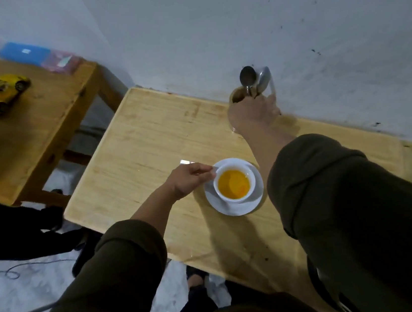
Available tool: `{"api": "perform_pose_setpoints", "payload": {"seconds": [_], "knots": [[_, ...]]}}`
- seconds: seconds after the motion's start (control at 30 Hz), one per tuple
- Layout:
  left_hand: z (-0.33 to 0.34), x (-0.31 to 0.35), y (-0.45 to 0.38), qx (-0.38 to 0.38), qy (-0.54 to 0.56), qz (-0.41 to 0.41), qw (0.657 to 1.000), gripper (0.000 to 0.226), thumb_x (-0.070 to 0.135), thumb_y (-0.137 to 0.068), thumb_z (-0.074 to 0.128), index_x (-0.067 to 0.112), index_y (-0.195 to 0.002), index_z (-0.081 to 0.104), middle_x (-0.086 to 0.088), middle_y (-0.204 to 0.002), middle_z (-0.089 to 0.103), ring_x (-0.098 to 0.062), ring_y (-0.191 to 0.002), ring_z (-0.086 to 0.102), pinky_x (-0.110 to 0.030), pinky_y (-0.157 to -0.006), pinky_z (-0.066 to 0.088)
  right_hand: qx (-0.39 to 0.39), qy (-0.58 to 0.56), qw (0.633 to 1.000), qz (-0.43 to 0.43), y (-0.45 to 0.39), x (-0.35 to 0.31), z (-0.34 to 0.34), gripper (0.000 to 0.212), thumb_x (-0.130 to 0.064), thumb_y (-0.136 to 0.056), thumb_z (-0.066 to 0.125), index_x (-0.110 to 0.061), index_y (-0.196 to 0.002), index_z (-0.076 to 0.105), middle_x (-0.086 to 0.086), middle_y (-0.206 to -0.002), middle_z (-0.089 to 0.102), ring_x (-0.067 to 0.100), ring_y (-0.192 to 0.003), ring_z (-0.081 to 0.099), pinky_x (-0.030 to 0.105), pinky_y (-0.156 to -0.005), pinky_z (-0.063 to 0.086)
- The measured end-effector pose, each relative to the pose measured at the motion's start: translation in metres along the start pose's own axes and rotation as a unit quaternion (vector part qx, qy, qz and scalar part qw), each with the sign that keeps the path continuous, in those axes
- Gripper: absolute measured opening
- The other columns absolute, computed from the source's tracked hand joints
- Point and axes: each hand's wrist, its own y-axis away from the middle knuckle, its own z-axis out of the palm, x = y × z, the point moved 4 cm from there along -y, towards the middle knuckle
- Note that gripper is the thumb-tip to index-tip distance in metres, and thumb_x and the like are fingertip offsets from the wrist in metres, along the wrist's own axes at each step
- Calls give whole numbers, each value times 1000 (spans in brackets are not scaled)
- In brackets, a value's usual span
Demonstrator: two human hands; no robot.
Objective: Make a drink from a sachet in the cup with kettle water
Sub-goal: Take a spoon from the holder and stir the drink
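Pale wooden table [145, 137] against a grey wall carries the white cup [233, 178], which sits on its saucer [232, 208] near the front edge, filled with orange liquid. The left hand [189, 180] pinches the cup's handle to steady it, while the right hand [253, 113] closes around the spoons [255, 79] standing in a holder [235, 96] by the wall. Stirring seems next: I would draw out one spoon cleanly, keep the cup pinned, and stir gently so nothing slops onto the saucer.

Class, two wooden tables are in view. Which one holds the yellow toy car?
The darker table on the left holds the yellow toy car; the paler table carries the cup.
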Motion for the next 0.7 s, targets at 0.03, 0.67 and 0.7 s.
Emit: {"api": "perform_pose_setpoints", "payload": {"seconds": [0.03,0.67,0.7], "knots": [[0,0,-1,1,7,-3,1000,41,38,-76,72,21,-113,72,1,-121,69,-14,-116,62,-34,-105,47,-4,5,1000,0,-2,0,0,35,-28,-89,41,-11,-109,64,9,-131,52,30,-130,31,47,-111,27],[2,1,-3,-21,-103,23,994,40,45,-88,56,22,-118,69,-2,-124,67,-19,-118,57,-24,-91,41,172,-30,983,-54,11,-5,-40,29,-13,-86,46,-16,-110,61,4,-113,65,24,-116,43,40,-92,32],[3,2,-3,-23,-123,28,992,41,46,-90,54,21,-119,68,-3,-124,66,-20,-117,57,-23,-87,39,191,-30,979,-58,14,-5,-47,28,-11,-85,48,-15,-110,61,4,-112,65,24,-116,44,40,-92,32]]}}
